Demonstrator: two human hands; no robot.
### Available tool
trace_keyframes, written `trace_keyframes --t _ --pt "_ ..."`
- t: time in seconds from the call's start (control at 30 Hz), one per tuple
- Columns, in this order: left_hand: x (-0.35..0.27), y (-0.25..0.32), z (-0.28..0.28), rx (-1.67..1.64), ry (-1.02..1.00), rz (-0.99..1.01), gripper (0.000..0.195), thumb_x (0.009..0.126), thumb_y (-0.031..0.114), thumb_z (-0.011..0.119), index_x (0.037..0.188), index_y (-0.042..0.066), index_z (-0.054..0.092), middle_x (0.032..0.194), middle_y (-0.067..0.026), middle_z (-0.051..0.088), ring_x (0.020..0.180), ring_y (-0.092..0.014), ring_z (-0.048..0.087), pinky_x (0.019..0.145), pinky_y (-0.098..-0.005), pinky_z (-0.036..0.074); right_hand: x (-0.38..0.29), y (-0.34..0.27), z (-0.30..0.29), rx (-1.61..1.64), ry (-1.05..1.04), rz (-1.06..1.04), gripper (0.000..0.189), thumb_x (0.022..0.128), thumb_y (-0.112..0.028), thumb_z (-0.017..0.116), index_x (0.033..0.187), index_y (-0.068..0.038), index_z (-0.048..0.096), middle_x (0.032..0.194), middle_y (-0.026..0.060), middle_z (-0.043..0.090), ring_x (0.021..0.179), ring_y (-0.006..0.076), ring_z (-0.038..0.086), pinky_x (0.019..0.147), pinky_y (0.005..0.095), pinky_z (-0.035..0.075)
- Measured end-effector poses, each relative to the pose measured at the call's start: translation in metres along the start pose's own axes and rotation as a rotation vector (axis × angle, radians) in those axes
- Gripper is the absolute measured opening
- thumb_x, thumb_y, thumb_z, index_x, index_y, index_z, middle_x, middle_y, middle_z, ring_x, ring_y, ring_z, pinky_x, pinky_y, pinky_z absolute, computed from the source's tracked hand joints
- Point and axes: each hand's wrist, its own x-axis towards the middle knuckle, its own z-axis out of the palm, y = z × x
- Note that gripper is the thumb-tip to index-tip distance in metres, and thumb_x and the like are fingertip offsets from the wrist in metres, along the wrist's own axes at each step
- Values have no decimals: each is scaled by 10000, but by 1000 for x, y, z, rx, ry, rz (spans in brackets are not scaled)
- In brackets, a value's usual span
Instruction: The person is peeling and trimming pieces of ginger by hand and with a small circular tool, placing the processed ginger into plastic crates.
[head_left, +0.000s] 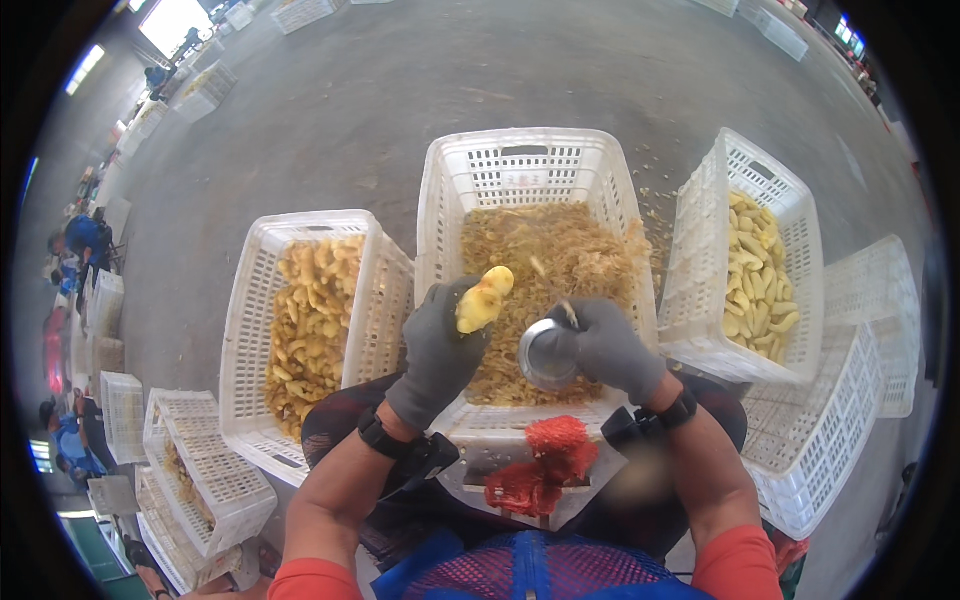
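Observation:
My left hand (448, 341), in a grey glove, holds a piece of ginger root (484, 300) upright above the middle crate. Its skin is off on the side that faces me, leaving pale yellow flesh with a brownish spot. In my right hand (611, 341), also gloved, is a round metal tool with a bright rim (525, 352), like a ring or a short can; the fingers hide part of it. The tool is apart from the ginger. Beneath both hands, the white plastic crate (431, 187) contains a heap of brown peel shavings (592, 262).
A crate (300, 223) of unpeeled ginger (311, 322) stands at left; another (694, 262) with peeled ginger (761, 277) is at right. Red mesh (544, 465) lies by my knees. Stacked crates (814, 397) flank the right side; people (86, 236) sit farther left.

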Motion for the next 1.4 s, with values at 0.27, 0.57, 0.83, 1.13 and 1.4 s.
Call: trace_keyframes --t 0.27,0.57,0.83,1.13,1.4 --pt "2 7 -1 -81 4 -22 425 659 -3 702 1054 43 550 905 -120 621 816 -270 628 705 -346 496 -8 -19 12 -394 -186 -138 268 750 -246 638 811 10 584 743 225 595 734 388 588 652 435 444" --pt "2 8 -4 44 -37 69 409 641 18 686 1026 58 556 852 -122 598 757 -303 611 632 -364 486 -6 -16 14 -478 -171 -127 243 760 -223 591 820 12 586 736 225 597 756 391 593 688 452 452" --pt "-1 9 4 201 -78 105 331 674 103 704 963 47 554 783 -122 571 677 -299 603 553 -372 476 1 -21 28 -540 -40 -53 267 818 -259 546 836 3 594 744 225 608 754 384 604 694 457 456" --pt "-4 4 3 115 -86 76 288 694 74 666 957 52 549 776 -118 569 663 -302 597 548 -370 469 8 -19 29 -733 86 -44 295 839 -304 553 862 -10 558 694 174 619 685 331 629 635 452 478" --pt "-1 3 5 79 -35 32 321 674 25 640 983 68 564 815 -121 592 697 -319 603 590 -375 483 12 2 16 -70 88 -12 298 778 -267 643 884 10 621 713 181 624 646 308 620 615 394 467"
